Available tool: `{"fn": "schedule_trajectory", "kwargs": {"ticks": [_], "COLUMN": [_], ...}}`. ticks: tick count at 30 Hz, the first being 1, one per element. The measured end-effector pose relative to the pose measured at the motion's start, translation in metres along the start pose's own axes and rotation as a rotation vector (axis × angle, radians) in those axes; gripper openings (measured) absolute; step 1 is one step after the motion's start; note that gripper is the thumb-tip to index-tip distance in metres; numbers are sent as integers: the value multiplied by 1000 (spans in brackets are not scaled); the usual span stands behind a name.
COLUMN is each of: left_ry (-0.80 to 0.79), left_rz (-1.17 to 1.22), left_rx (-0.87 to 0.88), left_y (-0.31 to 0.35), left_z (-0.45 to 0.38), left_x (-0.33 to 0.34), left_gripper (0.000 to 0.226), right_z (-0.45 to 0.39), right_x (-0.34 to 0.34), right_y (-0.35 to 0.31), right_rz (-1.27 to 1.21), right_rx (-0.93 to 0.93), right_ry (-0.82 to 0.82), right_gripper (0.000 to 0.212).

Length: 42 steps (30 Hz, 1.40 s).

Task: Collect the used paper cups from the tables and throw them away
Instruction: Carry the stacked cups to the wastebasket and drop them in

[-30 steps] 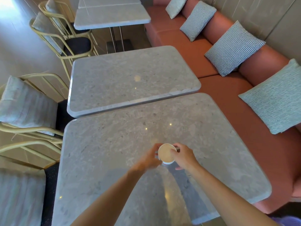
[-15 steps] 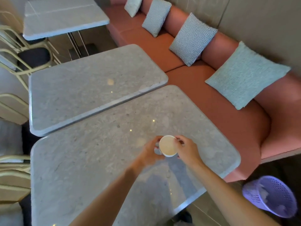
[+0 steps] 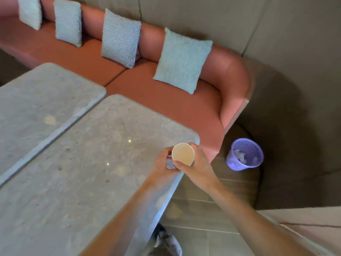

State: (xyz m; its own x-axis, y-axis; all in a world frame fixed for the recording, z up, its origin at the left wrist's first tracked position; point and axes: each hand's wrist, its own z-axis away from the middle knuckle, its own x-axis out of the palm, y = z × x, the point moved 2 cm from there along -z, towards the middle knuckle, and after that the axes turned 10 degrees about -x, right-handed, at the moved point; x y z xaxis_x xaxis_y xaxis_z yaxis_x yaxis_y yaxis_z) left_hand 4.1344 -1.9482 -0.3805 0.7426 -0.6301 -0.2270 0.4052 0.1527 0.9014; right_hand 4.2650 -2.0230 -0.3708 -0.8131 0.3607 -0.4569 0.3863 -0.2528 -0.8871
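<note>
Above table corner: left hand, right hand, fingers of both gripping paper cup.

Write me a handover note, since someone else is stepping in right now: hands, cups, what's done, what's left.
Left hand: grip on the paper cup, left side.
Right hand: grip on the same cup, right side.
Cup: upright, held over the near table at its corner.
Purple bin: on the floor beside the sofa end, some rubbish inside.
Done: both visible tables show no other cups.
Left: drop this cup in the bin.
</note>
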Motion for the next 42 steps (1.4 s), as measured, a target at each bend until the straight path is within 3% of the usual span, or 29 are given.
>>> {"fn": "schedule_trajectory", "kwargs": {"ticks": [2, 7, 13, 18, 22, 29, 35, 42], "left_ry": [-42, -160, -325, -619, -822, -1080, -1207, -1188], "left_rz": [-67, -150, -302, -395, -436, -640, -819, -829], "left_rx": [80, 91, 148, 255, 326, 438, 491, 357], "left_y": [5, -5, -20, 1, 14, 16, 8, 0], "left_z": [5, 40, 105, 180, 243, 311, 336, 334], "left_x": [31, 119, 229, 356, 443, 547, 615, 717], "left_gripper": [65, 65, 67, 67, 62, 61, 67, 23], "right_z": [23, 99, 223, 352, 447, 563, 611, 625], "right_x": [-27, -82, -145, -229, -280, -322, -343, -386], "right_y": [14, 57, 108, 135, 153, 182, 230, 295], "right_rz": [20, 102, 119, 61, 69, 54, 130, 143], "right_rx": [4, 71, 162, 302, 388, 492, 579, 673], "right_ry": [77, 201, 347, 589, 773, 998, 1053, 1091], "right_gripper": [80, 90, 83, 91, 83, 82, 74, 79]}}
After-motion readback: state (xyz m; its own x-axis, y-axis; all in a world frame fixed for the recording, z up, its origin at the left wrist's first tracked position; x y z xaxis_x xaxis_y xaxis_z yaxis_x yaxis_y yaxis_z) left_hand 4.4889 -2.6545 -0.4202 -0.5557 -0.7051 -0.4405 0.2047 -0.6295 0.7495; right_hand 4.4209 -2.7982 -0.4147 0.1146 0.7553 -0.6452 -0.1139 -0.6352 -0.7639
